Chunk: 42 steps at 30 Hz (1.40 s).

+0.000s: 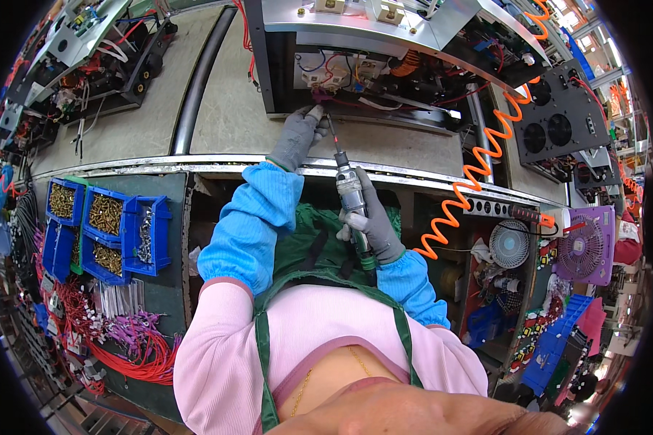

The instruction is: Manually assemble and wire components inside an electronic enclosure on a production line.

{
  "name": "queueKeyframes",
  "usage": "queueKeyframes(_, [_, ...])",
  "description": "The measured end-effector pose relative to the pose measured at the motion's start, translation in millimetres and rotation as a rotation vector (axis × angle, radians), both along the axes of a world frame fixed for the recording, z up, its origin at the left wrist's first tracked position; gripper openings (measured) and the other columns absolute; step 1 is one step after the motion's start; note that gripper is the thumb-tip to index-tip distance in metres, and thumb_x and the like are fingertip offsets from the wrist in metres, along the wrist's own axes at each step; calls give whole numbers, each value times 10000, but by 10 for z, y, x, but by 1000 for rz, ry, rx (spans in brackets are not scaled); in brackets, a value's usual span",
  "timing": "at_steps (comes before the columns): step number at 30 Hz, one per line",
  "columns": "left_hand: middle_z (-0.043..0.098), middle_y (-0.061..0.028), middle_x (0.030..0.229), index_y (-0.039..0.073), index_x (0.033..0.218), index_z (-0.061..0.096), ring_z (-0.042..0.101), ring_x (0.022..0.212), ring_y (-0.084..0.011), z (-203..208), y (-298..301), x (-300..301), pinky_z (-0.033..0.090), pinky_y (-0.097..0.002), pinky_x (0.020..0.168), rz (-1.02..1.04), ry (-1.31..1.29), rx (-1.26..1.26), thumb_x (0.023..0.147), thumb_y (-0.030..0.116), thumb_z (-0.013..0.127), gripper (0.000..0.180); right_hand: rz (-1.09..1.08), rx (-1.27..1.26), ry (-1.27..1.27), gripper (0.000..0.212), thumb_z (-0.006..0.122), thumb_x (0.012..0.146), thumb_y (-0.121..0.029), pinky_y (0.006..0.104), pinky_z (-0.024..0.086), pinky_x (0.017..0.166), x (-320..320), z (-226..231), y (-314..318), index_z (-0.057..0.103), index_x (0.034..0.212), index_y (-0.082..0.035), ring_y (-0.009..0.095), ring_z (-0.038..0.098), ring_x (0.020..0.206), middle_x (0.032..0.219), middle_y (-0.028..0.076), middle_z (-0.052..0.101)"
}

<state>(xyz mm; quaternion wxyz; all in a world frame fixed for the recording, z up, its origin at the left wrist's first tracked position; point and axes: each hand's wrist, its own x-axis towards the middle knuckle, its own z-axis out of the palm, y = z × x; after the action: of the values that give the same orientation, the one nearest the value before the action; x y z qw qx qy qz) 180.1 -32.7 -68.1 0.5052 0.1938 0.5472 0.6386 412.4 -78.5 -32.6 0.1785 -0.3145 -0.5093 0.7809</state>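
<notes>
A silver and black power screwdriver [350,190] is gripped in my right hand [377,223], which wears a grey glove. Its long thin bit points away from me, toward the lower edge of an open black metal housing [270,72]. At that edge my left hand [296,139], also gloved, has its fingers pressed together beside the bit's tip. Whatever those fingers hold is too small or hidden to make out. Inside the housing are coloured wires, an orange coil [408,62] and white parts.
Blue bins [146,235] of brass and silver screws stand at left, above red wire bundles [141,359]. An orange coiled hose [479,163] hangs at right. Further right are a purple fan [586,245] and a black housing with round fans [559,129]. Another open unit [116,90] sits far left.
</notes>
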Motion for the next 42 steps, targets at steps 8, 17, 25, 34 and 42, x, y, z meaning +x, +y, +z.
queueKeyframes(8, [570, 4, 708, 42, 972, 574, 483, 552, -41, 315, -36, -118, 420, -180, 499, -127, 333, -16, 927, 343, 519, 310, 57, 34, -67, 937, 602, 705, -93, 331, 555, 638, 61, 89, 8, 70, 1467, -212, 151, 567, 521, 852, 111, 535])
queueKeyframes(17, [562, -3, 722, 28, 969, 587, 511, 587, -61, 296, -71, -294, 436, -198, 526, -393, 489, 36, 935, 335, 499, 321, 106, -240, 163, 1022, 694, 654, -239, 352, 569, 616, 219, 6, 34, 72, 1465, -221, 156, 582, 528, 844, 113, 539])
queueKeyframes(25, [554, -3, 721, 24, 965, 608, 505, 609, -46, 423, -84, -108, 420, -177, 520, -296, 290, 97, 946, 327, 491, 325, 77, -42, 16, 1017, 712, 652, -300, 328, 564, 599, 231, 122, 38, 103, 1462, -214, 167, 584, 516, 822, 126, 538])
queueKeyframes(34, [625, -58, 785, 10, 1005, 613, 540, 619, -81, 886, 344, 340, 452, -204, 560, -123, 188, 277, 931, 325, 512, 339, -103, -92, 285, 1093, 733, 610, -243, 374, 564, 609, 469, 247, 141, 48, 1460, -214, 203, 593, 529, 802, 146, 535])
queueKeyframes(42, [632, 1, 748, 49, 916, 656, 564, 641, -89, 750, 1052, 452, 455, -202, 574, -317, 416, 130, 869, 345, 591, 307, -40, -83, 581, 1138, 806, 607, -312, 389, 567, 618, 513, 412, 99, 55, 1459, -247, 219, 596, 531, 830, 178, 563])
